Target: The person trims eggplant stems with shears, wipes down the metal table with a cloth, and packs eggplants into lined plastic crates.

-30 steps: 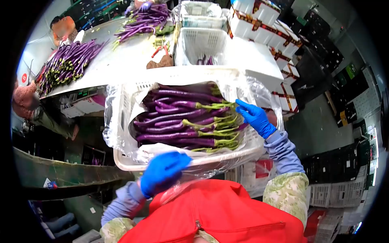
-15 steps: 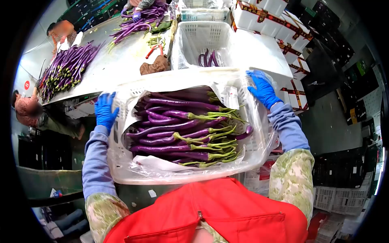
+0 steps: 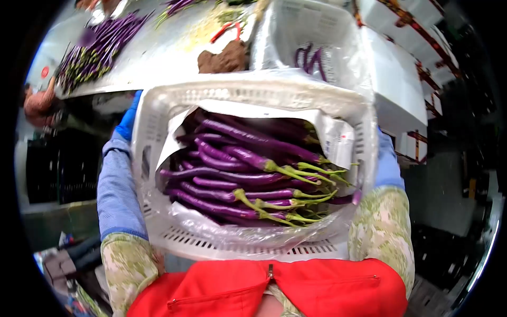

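A white plastic crate (image 3: 253, 87), lined with paper and clear film, is held in front of my red apron. Long purple eggplants (image 3: 227, 174) lie in it side by side, their green stems toward the right. My left hand (image 3: 128, 119) in a blue glove is at the crate's left side, mostly behind the wall, with its fingers wrapped round the side. At the right side my sleeve reaches the crate, and the wall hides my right hand.
Beyond the crate is a metal table (image 3: 158, 58) with a pile of eggplants (image 3: 100, 53), a brown cloth (image 3: 224, 57) and red-handled cutters (image 3: 226, 31). A second crate (image 3: 311, 26) holds a few eggplants. White foam boxes (image 3: 398, 79) stand right. Another person (image 3: 39, 108) is far left.
The crate now appears larger and closer, and its film no longer hangs over the outside. My hands have gone from its top rim down to its sides. The view has shifted.
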The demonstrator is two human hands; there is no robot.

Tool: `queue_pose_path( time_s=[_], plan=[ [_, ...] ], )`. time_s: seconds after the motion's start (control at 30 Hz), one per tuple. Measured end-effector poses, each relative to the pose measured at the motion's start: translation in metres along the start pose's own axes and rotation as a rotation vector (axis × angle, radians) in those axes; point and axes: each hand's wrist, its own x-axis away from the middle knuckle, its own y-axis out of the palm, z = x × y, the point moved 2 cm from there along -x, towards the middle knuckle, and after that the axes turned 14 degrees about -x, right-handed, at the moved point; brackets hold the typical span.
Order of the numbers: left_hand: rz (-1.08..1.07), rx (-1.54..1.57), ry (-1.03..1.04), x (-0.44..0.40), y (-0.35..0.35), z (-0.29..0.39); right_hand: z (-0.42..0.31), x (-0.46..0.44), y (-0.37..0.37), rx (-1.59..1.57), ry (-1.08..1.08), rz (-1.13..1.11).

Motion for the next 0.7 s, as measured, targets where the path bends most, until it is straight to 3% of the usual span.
queue_pose_path(
  time_s=[0.07,0.23,0.27,0.3,0.37,0.4,0.47,0.5,0.57,0.63,0.7],
  plan=[
    [0.049,0.056,0.04,0.029,-0.048,-0.048,0.042,0.02,-0.011,-0.151,-0.023,-0.035],
    [-0.016,0.161,0.02,0.12,-0.011,-0.107,0.118,0.157,-0.067,-0.462,-0.081,0.055],
    [0.042,0.126,0.073,0.131,-0.008,-0.112,0.129,0.184,-0.075,-0.489,-0.137,0.077],
    [0.099,0.089,0.129,0.141,-0.004,-0.118,0.139,0.204,-0.084,-0.21,-0.447,0.178],
    [0.44,-0.017,0.372,0.148,-0.038,-0.148,0.139,0.245,-0.094,-0.737,-0.189,0.127],
    [0.733,-0.213,0.579,0.171,-0.02,-0.136,0.121,0.265,-0.086,-0.569,-0.28,0.251],
    [0.797,-0.63,0.852,0.206,0.019,-0.106,0.059,0.315,-0.043,-0.227,-0.465,0.49],
    [0.822,-0.844,0.975,0.223,0.037,-0.097,0.025,0.337,-0.001,-0.147,-0.559,0.387],
    [0.577,-1.297,1.126,0.234,0.062,-0.085,-0.04,0.359,0.101,0.023,-0.727,0.17],
    [0.317,-1.789,1.066,0.241,0.094,-0.077,-0.059,0.363,0.177,0.377,-0.835,-0.133],
    [0.219,-1.834,1.13,0.229,0.084,-0.1,-0.056,0.361,0.248,0.603,-0.856,-0.326]
  ],
)
